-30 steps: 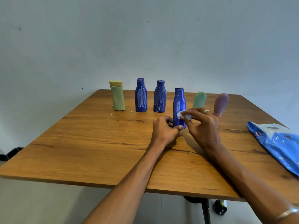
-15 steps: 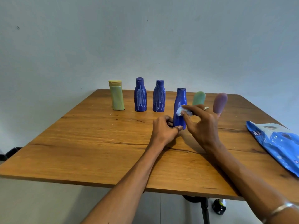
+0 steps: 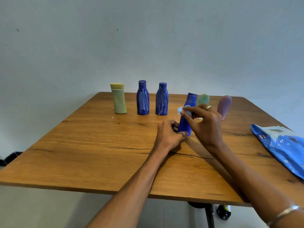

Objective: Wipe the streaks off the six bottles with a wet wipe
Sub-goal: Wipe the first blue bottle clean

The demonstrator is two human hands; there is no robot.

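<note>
A blue bottle [image 3: 186, 120] stands tilted in the middle of the wooden table [image 3: 92, 153]. My left hand [image 3: 169, 134] grips its base. My right hand [image 3: 204, 127] presses a small white wet wipe [image 3: 180, 110] against its upper left side. Behind, in a row, stand a yellow-green bottle [image 3: 118, 99] and two blue bottles [image 3: 142, 98] [image 3: 161, 99] covered in white streaks. A green bottle [image 3: 203, 99] and a mauve bottle [image 3: 224, 105] stand behind my right hand, partly hidden.
A blue and white wipes pack [image 3: 283, 145] lies at the table's right edge. A dark bottle [image 3: 223, 211] stands on the floor by the table leg. A plain wall rises behind the table.
My right hand slid the wipe from low on the bottle up toward its shoulder and to the left side. The bottle leans more to the right at its top. My left hand stayed on the base.
</note>
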